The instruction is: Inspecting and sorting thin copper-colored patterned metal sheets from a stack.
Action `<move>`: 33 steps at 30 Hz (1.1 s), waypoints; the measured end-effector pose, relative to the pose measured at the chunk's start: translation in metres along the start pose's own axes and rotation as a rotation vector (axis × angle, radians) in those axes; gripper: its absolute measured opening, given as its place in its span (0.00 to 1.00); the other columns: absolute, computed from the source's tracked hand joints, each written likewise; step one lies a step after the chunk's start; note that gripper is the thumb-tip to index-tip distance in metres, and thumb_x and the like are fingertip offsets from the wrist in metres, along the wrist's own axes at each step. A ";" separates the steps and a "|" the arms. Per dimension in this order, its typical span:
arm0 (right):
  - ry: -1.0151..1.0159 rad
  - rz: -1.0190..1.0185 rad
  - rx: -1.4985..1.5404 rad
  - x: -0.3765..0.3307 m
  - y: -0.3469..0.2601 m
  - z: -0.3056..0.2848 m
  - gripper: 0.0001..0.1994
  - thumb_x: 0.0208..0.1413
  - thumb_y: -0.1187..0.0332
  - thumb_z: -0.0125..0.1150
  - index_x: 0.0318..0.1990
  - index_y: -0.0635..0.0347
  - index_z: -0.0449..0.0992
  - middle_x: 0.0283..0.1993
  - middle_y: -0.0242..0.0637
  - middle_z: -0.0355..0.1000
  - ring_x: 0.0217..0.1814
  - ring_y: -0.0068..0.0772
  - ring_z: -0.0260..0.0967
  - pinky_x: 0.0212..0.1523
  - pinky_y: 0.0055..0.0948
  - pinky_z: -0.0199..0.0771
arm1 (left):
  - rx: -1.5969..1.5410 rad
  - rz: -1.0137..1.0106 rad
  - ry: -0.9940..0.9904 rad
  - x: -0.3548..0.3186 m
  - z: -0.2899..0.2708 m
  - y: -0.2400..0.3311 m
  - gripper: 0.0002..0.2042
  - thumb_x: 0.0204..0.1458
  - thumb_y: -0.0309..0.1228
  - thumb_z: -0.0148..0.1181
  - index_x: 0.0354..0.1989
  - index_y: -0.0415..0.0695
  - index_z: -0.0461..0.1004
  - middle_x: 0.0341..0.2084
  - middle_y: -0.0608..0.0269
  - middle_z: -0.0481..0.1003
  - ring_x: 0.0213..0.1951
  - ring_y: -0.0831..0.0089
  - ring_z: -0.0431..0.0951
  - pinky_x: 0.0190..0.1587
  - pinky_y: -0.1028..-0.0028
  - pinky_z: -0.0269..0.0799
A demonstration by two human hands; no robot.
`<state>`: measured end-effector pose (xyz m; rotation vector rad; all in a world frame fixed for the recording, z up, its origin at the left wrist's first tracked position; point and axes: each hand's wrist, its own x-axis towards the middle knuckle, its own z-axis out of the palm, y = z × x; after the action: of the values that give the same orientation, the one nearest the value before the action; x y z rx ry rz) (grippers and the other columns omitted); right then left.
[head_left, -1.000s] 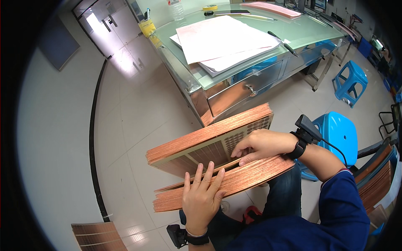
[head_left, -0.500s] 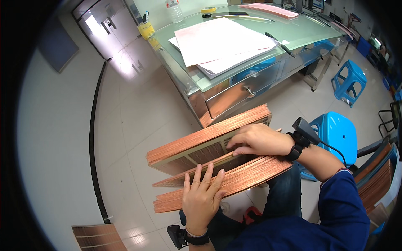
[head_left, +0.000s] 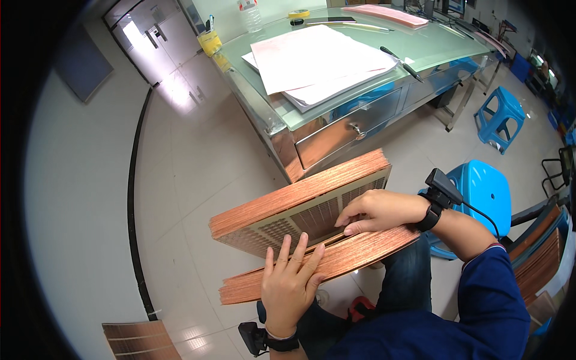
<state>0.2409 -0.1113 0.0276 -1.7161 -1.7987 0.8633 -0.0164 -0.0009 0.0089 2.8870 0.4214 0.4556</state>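
A stack of copper-edged circuit board panels (head_left: pixel 300 192) stands on edge in front of me, its inner face showing a pale grid pattern. Nearer to my lap is a second stack of the same panels (head_left: pixel 360 255), with a V-shaped gap between the two. My left hand (head_left: pixel 288 282) lies with fingers spread over the near stack's left part, fingertips on its top edge. Inside the gap, my right hand (head_left: pixel 378 210) has curled fingers, the thumb close to them, at the edge of a panel lying against the near stack. Its fingertips are partly hidden.
Beyond the stacks stands a glass-topped desk (head_left: pixel 240 99) with metal drawers, bearing papers (head_left: pixel 324 60) and a black pen (head_left: pixel 401 63). Blue stools (head_left: pixel 480 192) are at the right, beside more upright panels (head_left: pixel 540 264). Another panel (head_left: pixel 141 341) leans at the lower left.
The single panel that stood tilted in the gap now lies against the near stack. My right hand has moved slightly right and toward me; my left hand has barely moved.
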 end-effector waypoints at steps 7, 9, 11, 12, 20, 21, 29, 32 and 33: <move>-0.002 -0.022 -0.002 0.001 0.005 0.001 0.18 0.60 0.54 0.58 0.46 0.59 0.79 0.37 0.44 0.79 0.40 0.44 0.78 0.42 0.36 0.75 | -0.006 0.001 0.001 0.000 0.000 0.000 0.22 0.58 0.53 0.47 0.57 0.62 0.75 0.61 0.62 0.69 0.63 0.52 0.65 0.64 0.45 0.57; -0.018 -0.028 0.000 0.001 0.008 0.002 0.18 0.60 0.54 0.59 0.47 0.60 0.79 0.38 0.43 0.79 0.40 0.41 0.78 0.42 0.34 0.76 | -0.003 0.002 0.000 0.000 0.000 0.000 0.22 0.59 0.53 0.47 0.57 0.62 0.75 0.61 0.62 0.69 0.63 0.52 0.65 0.64 0.45 0.57; -0.034 -0.034 0.003 0.001 0.008 0.001 0.18 0.59 0.55 0.60 0.47 0.60 0.79 0.38 0.42 0.79 0.39 0.38 0.78 0.41 0.32 0.77 | 0.008 0.003 -0.004 0.000 0.001 0.000 0.22 0.59 0.53 0.47 0.57 0.62 0.75 0.61 0.62 0.69 0.63 0.52 0.65 0.64 0.45 0.57; -0.037 -0.023 0.004 0.001 0.007 0.000 0.19 0.59 0.54 0.61 0.47 0.60 0.79 0.38 0.42 0.79 0.39 0.37 0.78 0.41 0.32 0.78 | 0.008 0.004 -0.005 -0.001 0.001 0.000 0.22 0.59 0.53 0.47 0.57 0.62 0.75 0.61 0.62 0.69 0.63 0.52 0.65 0.64 0.45 0.57; -0.018 -0.002 0.031 0.002 0.009 0.002 0.20 0.58 0.52 0.61 0.46 0.59 0.79 0.38 0.44 0.79 0.41 0.41 0.78 0.42 0.34 0.76 | 0.018 0.008 -0.007 -0.001 0.002 0.000 0.22 0.59 0.54 0.46 0.58 0.62 0.75 0.61 0.62 0.69 0.63 0.52 0.66 0.63 0.46 0.57; -0.017 -0.004 0.029 0.002 0.009 0.002 0.19 0.58 0.52 0.61 0.46 0.59 0.79 0.38 0.44 0.79 0.41 0.41 0.78 0.42 0.34 0.76 | 0.018 0.008 -0.008 -0.001 0.002 -0.001 0.22 0.59 0.54 0.46 0.58 0.62 0.75 0.61 0.62 0.69 0.63 0.52 0.66 0.63 0.46 0.57; -0.034 -0.029 0.045 0.002 0.011 0.002 0.20 0.58 0.52 0.61 0.46 0.60 0.79 0.37 0.44 0.80 0.40 0.41 0.78 0.42 0.34 0.76 | 0.018 0.006 -0.006 -0.001 0.001 0.000 0.22 0.59 0.54 0.46 0.57 0.62 0.75 0.61 0.61 0.69 0.63 0.52 0.66 0.63 0.46 0.57; -0.036 -0.020 0.022 0.003 0.011 0.002 0.20 0.58 0.51 0.61 0.46 0.60 0.79 0.37 0.43 0.80 0.40 0.40 0.78 0.42 0.34 0.76 | 0.020 0.005 -0.010 -0.001 0.001 0.000 0.22 0.59 0.53 0.46 0.57 0.62 0.75 0.61 0.61 0.69 0.63 0.52 0.66 0.64 0.46 0.57; -0.034 -0.017 0.016 0.003 0.010 0.002 0.20 0.58 0.51 0.61 0.46 0.60 0.79 0.37 0.43 0.80 0.40 0.40 0.79 0.42 0.33 0.76 | 0.020 0.006 -0.010 -0.001 0.001 0.000 0.22 0.59 0.53 0.46 0.57 0.62 0.75 0.61 0.61 0.69 0.63 0.52 0.66 0.64 0.46 0.57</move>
<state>0.2463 -0.1088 0.0189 -1.6836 -1.8209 0.9021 -0.0169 -0.0013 0.0077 2.9089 0.4187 0.4401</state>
